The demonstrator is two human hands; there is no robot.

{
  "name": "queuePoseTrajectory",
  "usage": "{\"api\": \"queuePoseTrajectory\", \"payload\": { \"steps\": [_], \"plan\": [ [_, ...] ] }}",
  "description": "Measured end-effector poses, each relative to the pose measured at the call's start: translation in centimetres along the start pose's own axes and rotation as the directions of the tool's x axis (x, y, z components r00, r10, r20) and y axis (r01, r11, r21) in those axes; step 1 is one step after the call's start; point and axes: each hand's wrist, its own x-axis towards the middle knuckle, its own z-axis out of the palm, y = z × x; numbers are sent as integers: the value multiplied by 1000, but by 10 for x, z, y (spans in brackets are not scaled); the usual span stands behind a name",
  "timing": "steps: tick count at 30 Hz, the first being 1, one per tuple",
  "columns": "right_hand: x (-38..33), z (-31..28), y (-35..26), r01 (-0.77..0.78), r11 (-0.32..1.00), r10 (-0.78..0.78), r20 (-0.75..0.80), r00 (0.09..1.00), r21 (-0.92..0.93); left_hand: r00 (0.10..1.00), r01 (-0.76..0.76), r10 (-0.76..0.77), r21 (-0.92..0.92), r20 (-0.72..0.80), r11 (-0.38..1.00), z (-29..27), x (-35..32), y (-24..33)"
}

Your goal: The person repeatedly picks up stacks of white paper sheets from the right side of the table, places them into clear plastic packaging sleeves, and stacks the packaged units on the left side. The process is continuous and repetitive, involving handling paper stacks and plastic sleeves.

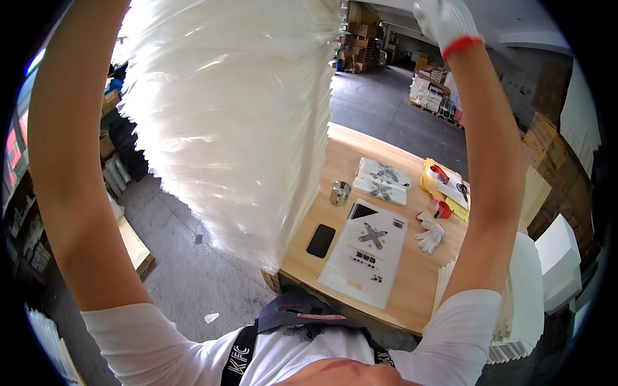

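A tall mass of layered, translucent white plastic bags or sheets (225, 128) rises in front of me, its lower end beside the table's left corner. Raised along its left side, my left arm runs out past the top edge, so that hand is hidden. My right hand (449, 24), in a white knit glove with a red cuff, is up at the top right, apart from the plastic. The frame cuts off part of its fingers, and I see nothing held in it. Below, a printed clear plastic bag (367, 257) lies flat on the wooden table (301, 262).
On the table are a black phone (321, 240), a clear tape roll (340, 193), folded printed bags (382, 181), a loose white glove (429, 233), a red tape dispenser (443, 210) and yellow envelopes (454, 204). White sheets (521, 296) stand at right; stacked boxes (360, 45) stand farther back.
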Motion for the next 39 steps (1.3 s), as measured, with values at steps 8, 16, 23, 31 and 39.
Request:
{"api": "queuePoseTrajectory", "payload": {
  "steps": [8, 16, 23, 31, 39],
  "plan": [
    [118, 35, 30, -223, 974, 221, 37, 974, 48, 949, 239, -247, -65, -198, 969, -36, 0, -141],
    [24, -23, -11, -181, 964, 183, -7, 983, -193, 714, 166, -432, -466, -551, 869, -10, -91, -265],
    [-205, -41, 95, -392, 793, 344, -188, 920, -467, 419, 907, -906, 28, 61, 421, 238, -565, -344],
    [-519, -62, 249, -850, 524, 752, -499, 431, 55, 383, 619, 277, -467, 881, 631, 448, -567, 140],
    [-633, -19, 266, -767, 523, 758, -614, 219, 373, 671, 365, 257, -610, 696, 703, 509, -382, 287]
  ]
}}
